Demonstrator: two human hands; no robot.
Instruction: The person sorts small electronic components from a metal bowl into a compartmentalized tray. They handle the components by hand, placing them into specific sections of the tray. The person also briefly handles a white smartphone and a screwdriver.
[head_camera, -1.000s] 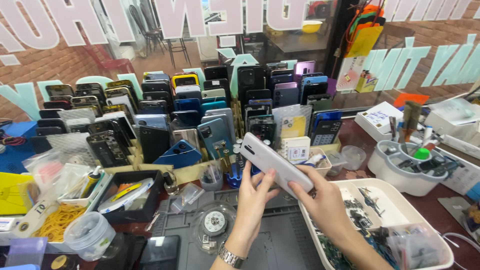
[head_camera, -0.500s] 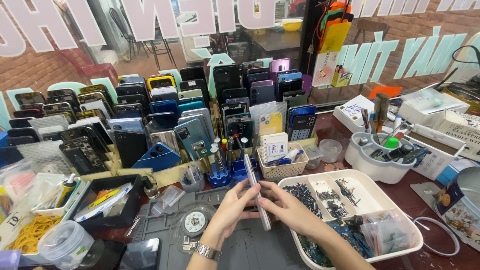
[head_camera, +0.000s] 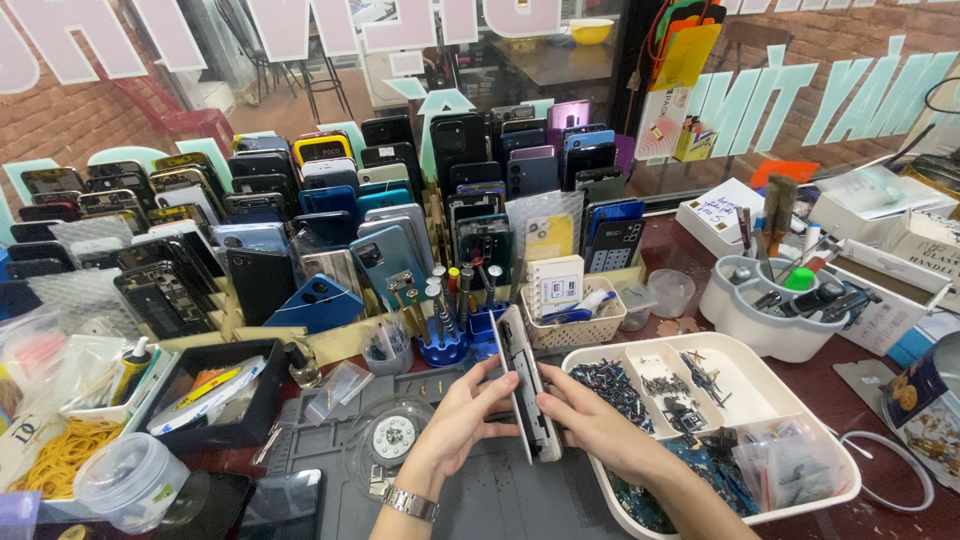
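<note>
1. Biggest thing in view was that wall of phones and phone shells (head_camera: 330, 210) stacked in rows behind your bench, filling the whole back left and middle.
2. Next down, the white compartment tray (head_camera: 800, 400) sat to your right, with little piles of screws and small parts in its sections and a few clear bags at the near end.
3. The grey work mat (head_camera: 320, 440) lay right under your hands, with a round clear dish on it just left of your left wrist.
4. The white tool tub (head_camera: 760, 335) stood behind the tray, full of tools.
5. The opened phone (head_camera: 527, 385) was up off the mat, held on edge between your two hands, its thin side facing you and its top end pointing away toward the blue screwdriver stand (head_camera: 443, 345).
6. Your left hand (head_camera: 462, 415) had it from the left: fingers curled snug against that side, fingertips up near the far half of the phone.
7. Your right hand (head_camera: 590, 425) pressed in from the right around the middle to near end, fingers close together and clamped on the body, thumb tucked by the edge.
</note>
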